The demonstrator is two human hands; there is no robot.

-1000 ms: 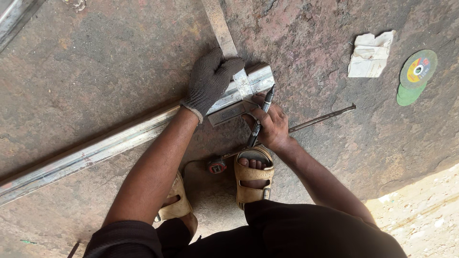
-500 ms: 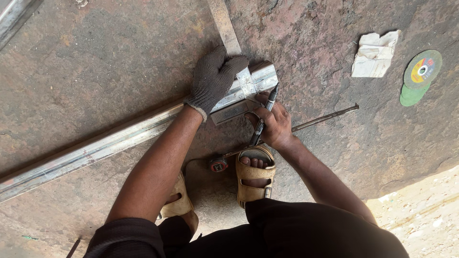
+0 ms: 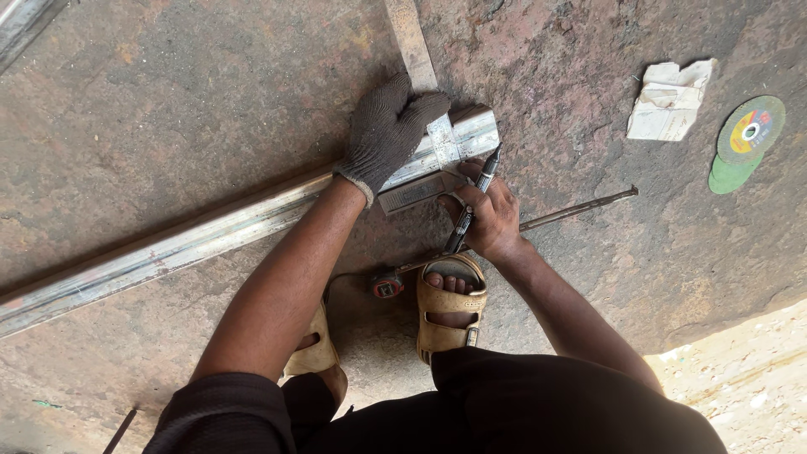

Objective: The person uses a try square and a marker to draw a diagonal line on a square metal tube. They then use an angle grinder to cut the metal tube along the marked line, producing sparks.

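Note:
A long grey metal profile (image 3: 185,244) lies diagonally on the stained concrete floor, its right end near the top centre. My left hand (image 3: 388,126), in a dark knit glove, presses a metal square (image 3: 412,192) down onto that end; the square's long blade (image 3: 410,38) runs up past the fingers. My bare right hand (image 3: 492,220) holds a dark marker pen (image 3: 475,197), its tip touching the profile's end beside the square.
A thin steel rod (image 3: 576,208) lies right of my right hand. Folded white paper (image 3: 670,101) and two green cutting discs (image 3: 746,134) sit at the upper right. My sandalled feet (image 3: 450,307) flank a small red-and-grey tape measure (image 3: 387,286). Sand shows at the lower right.
My right hand has moved up slightly, bringing the pen tip against the profile's end. The left hand keeps pressing the square in the same spot.

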